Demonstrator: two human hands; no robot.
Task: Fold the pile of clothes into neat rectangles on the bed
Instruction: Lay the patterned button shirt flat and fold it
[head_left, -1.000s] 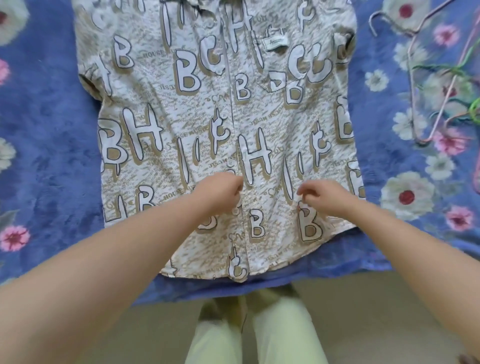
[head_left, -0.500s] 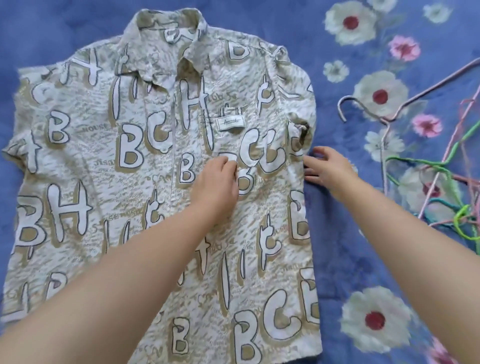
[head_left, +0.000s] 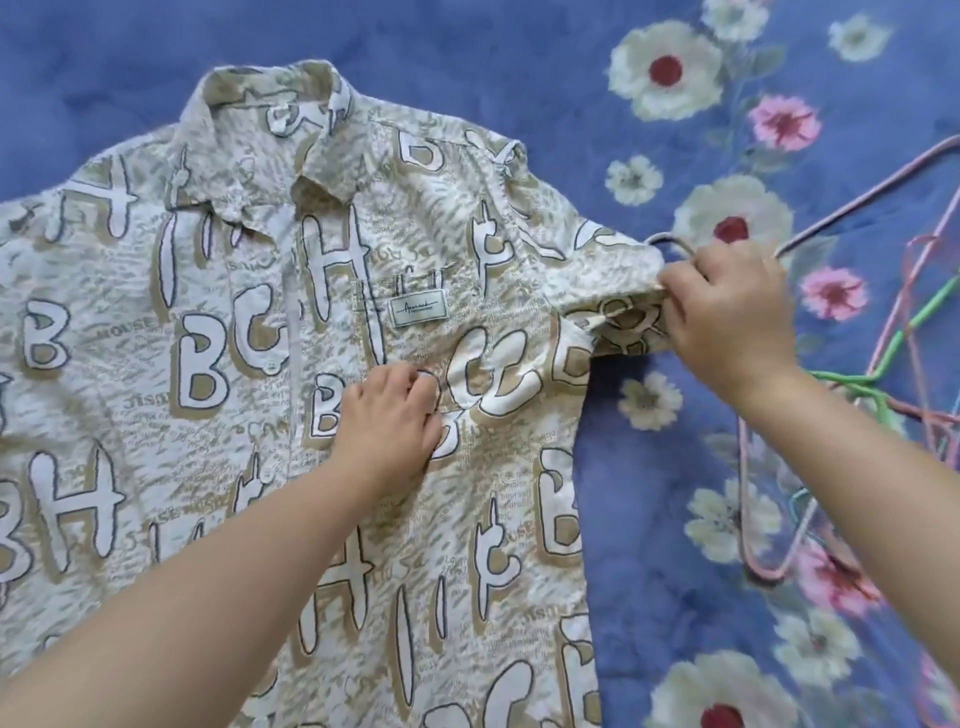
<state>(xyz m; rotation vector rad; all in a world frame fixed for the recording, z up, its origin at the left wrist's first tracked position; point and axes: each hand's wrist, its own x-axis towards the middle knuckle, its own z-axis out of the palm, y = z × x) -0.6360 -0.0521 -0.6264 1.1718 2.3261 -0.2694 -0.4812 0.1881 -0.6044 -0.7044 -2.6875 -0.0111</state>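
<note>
**Ana:** On the blue flower-printed bedspread (head_left: 649, 467), where does the garment lie?

**Ben:** Flat and face up. It is a cream short-sleeved button shirt with big tan-and-white letters (head_left: 208, 415), collar away from the person and hem toward them, so its long axis runs from far to near. Take its small white chest label (head_left: 417, 312) as the landmark.

**Ana:** And the hands?

**Ben:** The left hand (head_left: 392, 421) rests on the shirt front just below the label, toward the hem, fingers curled down into the cloth; it looks to be pinning the body in place, though I cannot tell whether it pinches a fold. The right hand (head_left: 727, 317) is well to the right of the label at about the same height, fingers pinched on the cuff of the short sleeve (head_left: 618, 322), which is drawn out sideways from the body.

**Ana:** So what does the coming move turn on?

**Ben:** I judge the sleeve gets folded in. It points away from the label, across the long axis, so the right hand, the nearer one, would carry it leftward toward the label while the left hand anchors.

**Ana:** Anything in the way?

**Ben:** A tangle of pink and green wire hangers (head_left: 857, 415) lies farther right of the label, behind the right hand; one hook sits just beside the cuff and could snag.
</note>
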